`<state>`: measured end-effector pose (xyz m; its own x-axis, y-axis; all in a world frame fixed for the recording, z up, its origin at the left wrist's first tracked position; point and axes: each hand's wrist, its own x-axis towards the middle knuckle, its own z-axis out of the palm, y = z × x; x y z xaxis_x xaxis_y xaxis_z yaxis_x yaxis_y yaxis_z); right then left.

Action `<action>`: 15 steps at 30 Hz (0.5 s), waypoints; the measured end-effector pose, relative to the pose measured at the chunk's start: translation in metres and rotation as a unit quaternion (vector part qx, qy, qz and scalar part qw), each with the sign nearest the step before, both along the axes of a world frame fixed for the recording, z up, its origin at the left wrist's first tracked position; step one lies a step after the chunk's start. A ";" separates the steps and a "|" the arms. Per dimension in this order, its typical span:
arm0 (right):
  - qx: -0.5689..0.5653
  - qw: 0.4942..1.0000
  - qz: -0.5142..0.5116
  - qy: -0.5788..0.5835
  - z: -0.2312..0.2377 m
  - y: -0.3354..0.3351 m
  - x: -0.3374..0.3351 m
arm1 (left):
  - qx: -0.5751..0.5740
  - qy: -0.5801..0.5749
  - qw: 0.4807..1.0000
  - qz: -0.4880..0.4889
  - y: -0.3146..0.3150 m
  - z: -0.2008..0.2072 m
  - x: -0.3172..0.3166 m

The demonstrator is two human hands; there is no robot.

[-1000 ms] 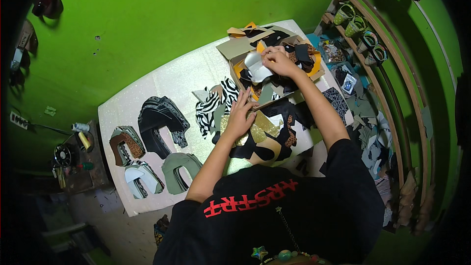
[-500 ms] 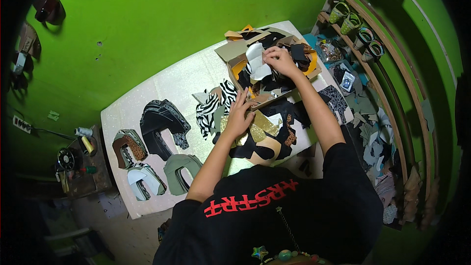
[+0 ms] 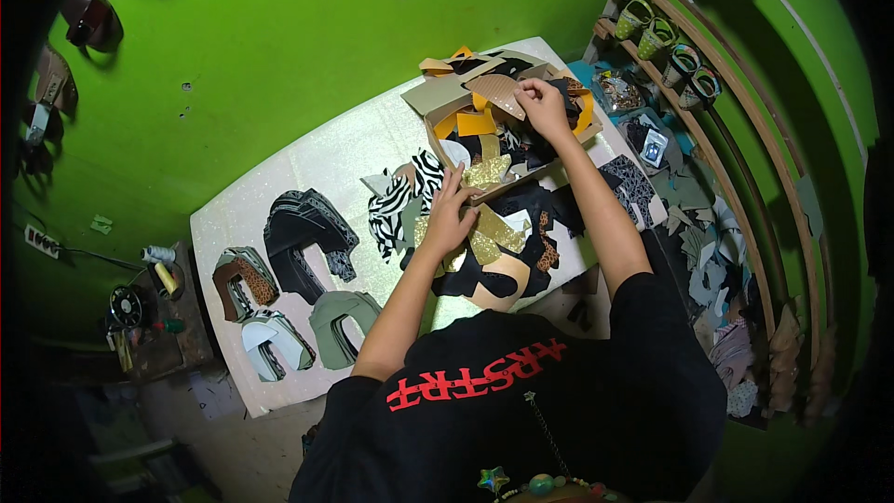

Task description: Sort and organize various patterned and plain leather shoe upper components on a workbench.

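Tan scrap (image 3: 495,93) sits above the far part of the box (image 3: 504,189), its right end pinched between the thumb and fingertips of the right hand (image 3: 543,104). The left hand (image 3: 449,220), fingers spread and grasping nothing, rests at the box's near left corner. Zebra-print scraps (image 3: 391,209) lie left of the box.

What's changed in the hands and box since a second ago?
The right hand has let go of the white sheet and now holds a tan piece over the open box. A white rounded piece now shows at the box's left end, perhaps the same one. The left hand stays at the box's near left corner; the olive-green curved stack lies as before.
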<state>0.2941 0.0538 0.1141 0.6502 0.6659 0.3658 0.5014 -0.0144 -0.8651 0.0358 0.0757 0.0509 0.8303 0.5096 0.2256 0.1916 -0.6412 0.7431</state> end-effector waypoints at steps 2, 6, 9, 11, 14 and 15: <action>-0.035 0.999 -0.015 -0.002 0.006 -0.002 -0.008 | -0.003 0.005 1.000 0.002 0.000 0.000 -0.001; -0.045 0.947 -0.147 -0.281 0.005 -0.004 -0.031 | 0.005 0.006 1.000 0.005 0.000 -0.002 -0.002; -0.139 0.936 0.166 -0.278 -0.008 -0.001 -0.041 | 0.010 0.009 1.000 0.006 0.000 0.000 -0.003; -0.316 0.882 0.317 -0.149 -0.039 0.005 -0.037 | 0.035 0.006 0.999 -0.006 -0.001 0.003 -0.003; -0.350 0.842 0.238 -0.334 -0.055 0.005 -0.051 | -0.049 -0.082 0.995 0.015 -0.005 -0.001 -0.015; -0.363 0.832 0.219 -0.359 -0.057 0.007 -0.054 | -0.028 -0.082 0.995 0.040 -0.003 -0.009 -0.025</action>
<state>0.2398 0.0604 0.0574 0.0759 0.9960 -0.0473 0.9794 -0.0833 -0.1837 0.0110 0.0729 0.0419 0.7414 0.5876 0.3241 0.1135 -0.5858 0.8024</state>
